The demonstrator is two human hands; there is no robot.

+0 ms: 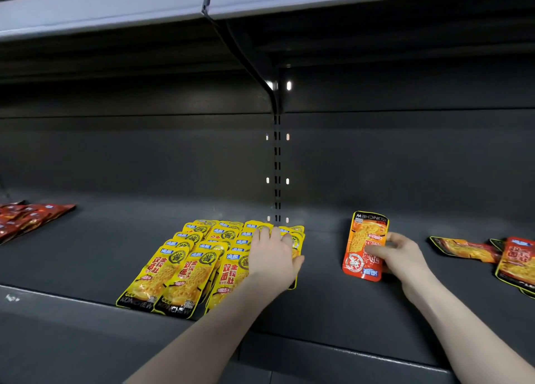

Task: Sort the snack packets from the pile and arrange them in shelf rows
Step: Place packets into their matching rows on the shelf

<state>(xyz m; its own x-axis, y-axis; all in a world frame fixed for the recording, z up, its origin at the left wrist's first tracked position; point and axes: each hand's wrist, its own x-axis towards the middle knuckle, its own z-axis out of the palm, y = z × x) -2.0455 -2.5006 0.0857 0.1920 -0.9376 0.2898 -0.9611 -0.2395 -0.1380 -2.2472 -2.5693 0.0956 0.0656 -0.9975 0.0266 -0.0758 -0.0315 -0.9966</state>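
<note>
Several yellow snack packets (185, 267) lie in overlapping rows on the dark shelf (324, 305), near its middle. My left hand (275, 256) rests flat on the right-hand row of them, fingers straight and spread. To the right, my right hand (399, 253) pinches an orange-red packet (363, 244) by its right edge, thumb on the front. That packet stands tilted and upside down, its lower end near the shelf. A loose pile of orange-red packets (512, 262) lies at the far right.
Red packets (26, 217) lie in a row at the far left of the shelf. An upper shelf (260, 4) overhangs close above. A slotted upright (277, 163) runs down the back panel behind the yellow rows.
</note>
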